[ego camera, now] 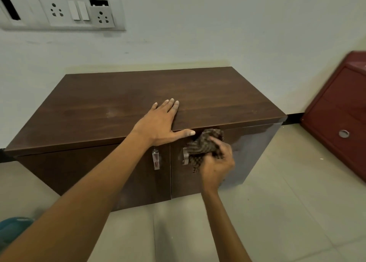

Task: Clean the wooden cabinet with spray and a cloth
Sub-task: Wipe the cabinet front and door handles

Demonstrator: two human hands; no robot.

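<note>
While the left hand point(161, 124) lies flat and spread on the front edge of the cabinet top, thumb hooked along the lip at the centre of the frame, the right hand point(216, 162) is closed around a bunched checked cloth point(204, 146) and presses it against the upper part of the right-hand door point(200, 174), just right of centre. The wooden cabinet point(138, 95) stands against the wall, filling the middle of the frame, its two doors closed. The cloth overlaps the right door's metal handle point(185, 156); the left door's handle point(155, 159) is uncovered. The flat left palm appears placed as a brace, steadying the body and the unit against the wiping pressure. The wadded grip gives a firm pad for rubbing around the handle. No spray bottle is in view; its whereabouts cannot be determined. A faint pale smear shows on the top left of centre, suggesting that surface may need further attention. A socket panel point(79, 10) sits on the wall at upper left; a red cabinet point(340, 111) stands at the right edge, well apart. Judgement: wiping of the door front is in hand.
</note>
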